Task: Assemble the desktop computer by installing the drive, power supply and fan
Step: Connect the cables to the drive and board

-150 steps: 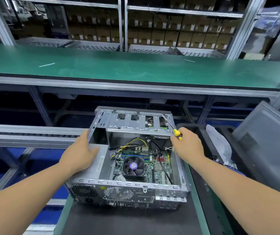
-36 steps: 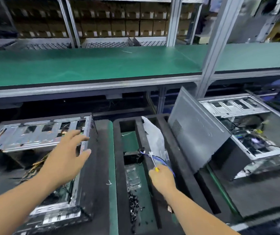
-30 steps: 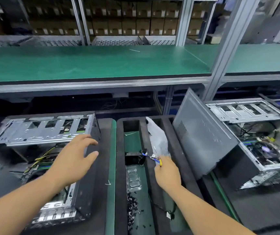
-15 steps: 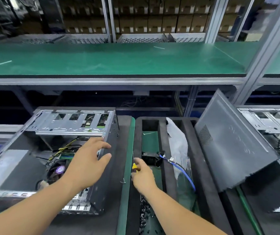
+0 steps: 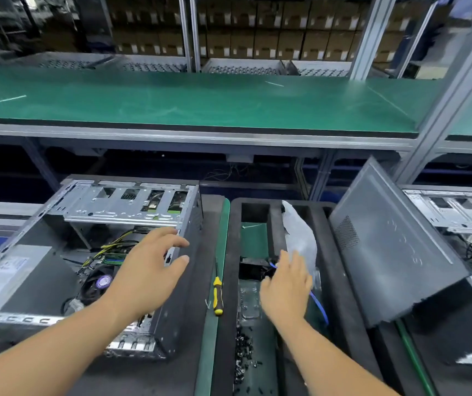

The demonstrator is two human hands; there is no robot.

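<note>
Reaching into the tray (image 5: 343, 270) | your right hand (image 5: 284, 287) spread, holding nothing, over the light, fragile fan (image 5: 253, 270); left hand (image 5: 149, 270) likewise | lift by frame, not cable (image 5: 319, 304)

Yellow-and-black screwdriver (image 5: 217, 296), blue cable (image 5: 319, 305), green bench mat (image 5: 189, 100).
</note>
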